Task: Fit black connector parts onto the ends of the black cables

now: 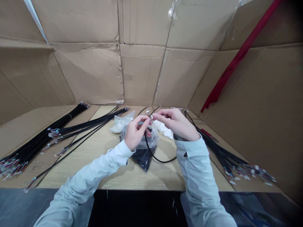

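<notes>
Above the middle of the table, my left hand (137,131) is closed in a pinch around the end of a black cable (163,161). The cable loops down from the fingers and passes behind my right wrist. My right hand (178,123) has thumb and forefinger pinched together close to the left fingertips. What sits between them is too small to make out. Right below the hands lies a clear plastic bag of small black pieces (144,157), its mouth partly hidden by my left hand. White small parts (165,130) lie behind my right hand.
At the left lies a thick bundle of black cables (50,135) with coloured wire ends, beside looser cables (90,127). A clear bag of white parts (121,123) stands behind my left hand. More cables with white connectors (220,153) spread at the right. Cardboard walls (144,72) enclose the table.
</notes>
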The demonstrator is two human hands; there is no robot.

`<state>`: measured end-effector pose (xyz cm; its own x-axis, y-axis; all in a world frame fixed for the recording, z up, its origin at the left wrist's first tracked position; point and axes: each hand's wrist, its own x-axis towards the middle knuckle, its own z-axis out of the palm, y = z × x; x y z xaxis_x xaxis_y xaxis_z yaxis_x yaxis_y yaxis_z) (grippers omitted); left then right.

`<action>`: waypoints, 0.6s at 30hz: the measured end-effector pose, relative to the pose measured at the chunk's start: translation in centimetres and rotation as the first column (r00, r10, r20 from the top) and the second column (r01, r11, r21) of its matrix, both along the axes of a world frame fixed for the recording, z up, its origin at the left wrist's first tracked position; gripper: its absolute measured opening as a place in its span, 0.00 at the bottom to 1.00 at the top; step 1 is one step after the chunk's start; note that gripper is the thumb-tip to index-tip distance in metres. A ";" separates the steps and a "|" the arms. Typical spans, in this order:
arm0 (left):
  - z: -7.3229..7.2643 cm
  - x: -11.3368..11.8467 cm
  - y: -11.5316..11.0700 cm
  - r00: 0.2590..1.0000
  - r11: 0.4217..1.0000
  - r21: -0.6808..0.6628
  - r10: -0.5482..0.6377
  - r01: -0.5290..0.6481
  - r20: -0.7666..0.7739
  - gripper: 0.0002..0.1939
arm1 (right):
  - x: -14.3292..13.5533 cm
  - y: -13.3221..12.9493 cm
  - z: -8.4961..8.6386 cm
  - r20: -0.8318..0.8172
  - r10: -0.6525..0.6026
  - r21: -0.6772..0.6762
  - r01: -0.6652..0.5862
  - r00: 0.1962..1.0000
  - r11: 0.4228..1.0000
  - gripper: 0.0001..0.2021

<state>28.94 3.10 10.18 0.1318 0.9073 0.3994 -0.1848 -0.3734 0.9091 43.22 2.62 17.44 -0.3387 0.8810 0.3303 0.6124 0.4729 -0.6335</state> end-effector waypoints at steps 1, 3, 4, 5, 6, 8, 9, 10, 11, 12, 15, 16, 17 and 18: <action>-0.1 0.0 0.0 0.999 0.999 0.030 0.025 -0.024 -0.020 0.14 | -0.1 0.0 -0.1 0.006 -0.015 0.000 0.015 1.000 1.000 0.21; -0.3 0.0 0.0 0.995 0.993 0.096 0.075 -0.068 -0.061 0.14 | -0.3 0.2 -0.2 0.007 -0.036 -0.006 0.036 0.999 0.999 0.20; -0.4 0.0 0.1 0.992 0.988 0.124 0.097 -0.087 -0.079 0.14 | -0.3 0.2 -0.3 0.006 -0.048 -0.004 0.048 0.999 0.999 0.20; -0.5 0.0 0.1 0.989 0.984 0.145 0.114 -0.100 -0.093 0.14 | -0.3 0.3 -0.3 0.006 -0.062 0.000 0.062 0.998 0.998 0.19; -0.6 0.0 0.1 0.986 0.981 0.158 0.127 -0.110 -0.104 0.14 | -0.3 0.3 -0.4 0.005 -0.073 0.006 0.073 0.997 0.997 0.18; -0.6 0.0 0.1 0.986 0.982 0.151 0.128 -0.111 -0.110 0.14 | -0.3 0.4 -0.4 -0.002 -0.077 0.011 0.077 0.997 0.997 0.17; -0.6 0.0 0.1 0.988 0.987 0.128 0.109 -0.095 -0.106 0.14 | -0.3 0.4 -0.5 -0.010 -0.074 0.009 0.074 0.997 0.997 0.16; -0.5 0.0 0.1 0.993 0.994 0.087 0.076 -0.068 -0.094 0.14 | -0.3 0.5 -0.5 -0.019 -0.071 0.007 0.072 0.997 0.997 0.16; -0.3 -0.1 0.1 0.997 0.999 0.029 0.031 -0.029 -0.073 0.14 | -0.3 0.5 -0.6 -0.025 -0.068 0.006 0.068 0.997 0.998 0.15; -0.2 -0.1 0.1 0.999 0.999 -0.043 -0.022 0.020 -0.041 0.14 | -0.3 0.5 -0.7 -0.027 -0.065 0.006 0.065 0.997 0.998 0.15; 0.3 -0.4 0.3 0.977 0.942 -0.261 -0.187 0.209 0.106 0.13 | -0.4 0.7 -0.9 -0.027 -0.066 0.012 0.067 0.997 0.998 0.14; 0.4 -0.5 0.4 0.958 0.910 -0.310 -0.236 0.276 0.162 0.13 | -0.4 0.8 -1.0 -0.037 -0.057 0.010 0.058 0.998 0.998 0.14; 0.5 -0.7 0.5 0.936 0.876 -0.343 -0.279 0.339 0.213 0.12 | -0.4 0.9 -1.0 -0.057 -0.039 0.002 0.039 0.998 0.999 0.14; 0.5 -0.8 0.6 0.913 0.844 -0.363 -0.315 0.394 0.258 0.12 | -0.3 1.1 -1.1 -0.084 -0.009 -0.015 0.008 0.996 1.000 0.15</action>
<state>28.15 3.68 10.69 0.4366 0.8975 0.0624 -0.4098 0.1366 0.9019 42.88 3.72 16.35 -0.3027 0.8886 0.3446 0.5611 0.4584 -0.6892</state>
